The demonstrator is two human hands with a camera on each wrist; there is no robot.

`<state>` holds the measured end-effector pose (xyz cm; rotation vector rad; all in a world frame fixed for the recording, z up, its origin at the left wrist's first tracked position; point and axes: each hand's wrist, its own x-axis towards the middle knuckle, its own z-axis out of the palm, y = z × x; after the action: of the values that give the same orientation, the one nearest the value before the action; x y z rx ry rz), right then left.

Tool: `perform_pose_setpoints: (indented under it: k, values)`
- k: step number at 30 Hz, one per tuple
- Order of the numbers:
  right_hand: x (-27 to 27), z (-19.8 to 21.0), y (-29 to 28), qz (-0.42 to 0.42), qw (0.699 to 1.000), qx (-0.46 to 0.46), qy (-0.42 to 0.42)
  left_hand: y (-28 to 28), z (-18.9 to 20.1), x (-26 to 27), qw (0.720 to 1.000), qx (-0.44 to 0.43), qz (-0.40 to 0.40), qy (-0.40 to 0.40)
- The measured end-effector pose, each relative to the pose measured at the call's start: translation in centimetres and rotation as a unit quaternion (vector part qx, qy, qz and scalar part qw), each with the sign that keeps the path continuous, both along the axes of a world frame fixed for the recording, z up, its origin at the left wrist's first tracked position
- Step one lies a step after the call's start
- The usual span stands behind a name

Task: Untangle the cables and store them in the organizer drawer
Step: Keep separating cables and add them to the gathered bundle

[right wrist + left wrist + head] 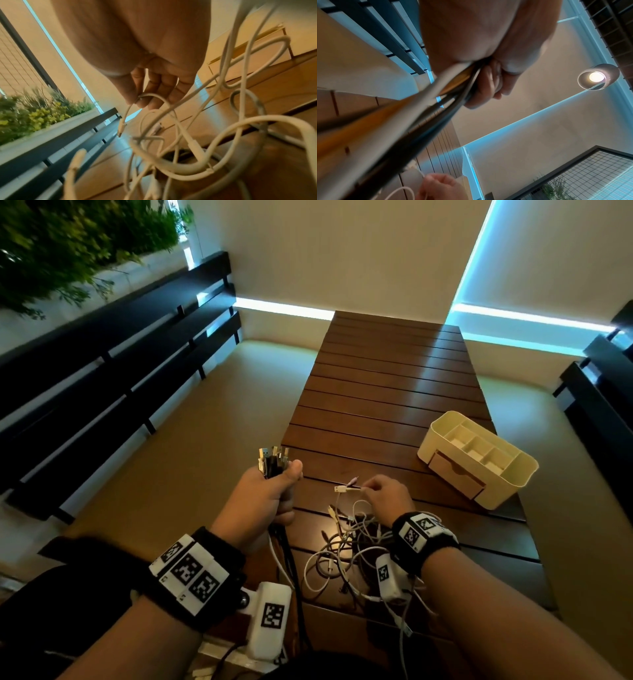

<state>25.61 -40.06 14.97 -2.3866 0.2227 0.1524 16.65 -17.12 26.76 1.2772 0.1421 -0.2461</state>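
Note:
My left hand grips a bundle of cables upright beside the table's left edge, plug ends sticking up above the fist; in the left wrist view the cable bundle runs out below the left hand. My right hand pinches a thin white cable by its plug end just above the table; the right wrist view shows the right hand pinching that white cable. A tangle of white cables lies under it. The cream organizer stands at the right, its drawer closed.
The wooden slatted table stretches away ahead. A dark slatted bench back runs along the left and another dark bench at the right. Plants are at the far left.

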Motion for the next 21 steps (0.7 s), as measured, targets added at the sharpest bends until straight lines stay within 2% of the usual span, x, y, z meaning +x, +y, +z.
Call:
perform_pose_setpoints:
  k: [3,8,12,15,17,19,21]
  values:
    - [-1.4,2.2,0.4,-0.001,0.997,0.056,-0.045,-1.2,0.0,0.5,1.0,0.003,-0.009,0.001]
    - [-3.8,6.6,1.2,0.045,0.986,0.12,-0.103,-2.5,0.0,0.8,1.0,0.007,-0.024,-0.004]
    - [-6.6,10.2,1.5,0.006,0.949,0.22,-0.224,-3.0,0.2,0.5,1.0,-0.003,-0.019,-0.005]
    - [-7.4,10.8,1.2,-0.004,0.949,0.226,-0.218,-3.5,0.4,0.0,1.0,-0.003,-0.01,-0.008]
    - [-7.6,11.1,0.7,-0.04,0.948,0.233,-0.211,-3.8,0.4,-0.4,1.0,-0.01,-0.008,-0.014]
    - [-7.7,12.1,0.3,-0.085,0.931,0.259,-0.245,-4.1,0.4,-0.7,1.0,-0.015,-0.001,-0.017]
    - [-8.1,13.4,0.2,-0.09,0.912,0.268,-0.296,-4.3,0.3,-1.1,1.0,-0.019,0.007,-0.016]
